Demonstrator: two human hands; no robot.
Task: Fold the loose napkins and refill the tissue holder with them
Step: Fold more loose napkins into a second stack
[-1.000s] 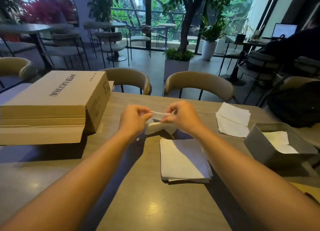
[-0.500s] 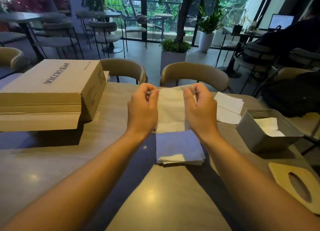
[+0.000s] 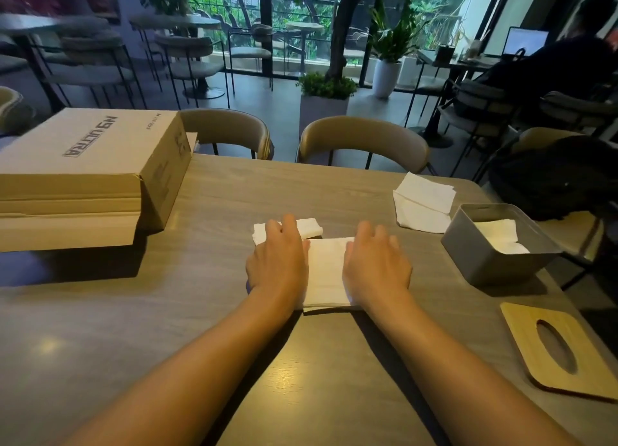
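While your left hand (image 3: 277,265) and right hand (image 3: 376,266) press flat, fingers spread and grasping nothing, on the napkin stack (image 3: 326,271) mid-table, a sideways slide would likely skew the thin sheets. Stack's long axis runs away from you. Grey tissue holder (image 3: 488,265) sits open at right, partly filled.

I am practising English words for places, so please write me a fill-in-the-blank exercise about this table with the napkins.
1. Both hands, left hand and right hand, press flat on the napkin stack lying on the ____.
2. The grey tissue holder has its lid ____.
3. The wooden lid has an ____ opening.
4. The cardboard box lies on the person's ____ side.

Missing words: table; off; oval; left
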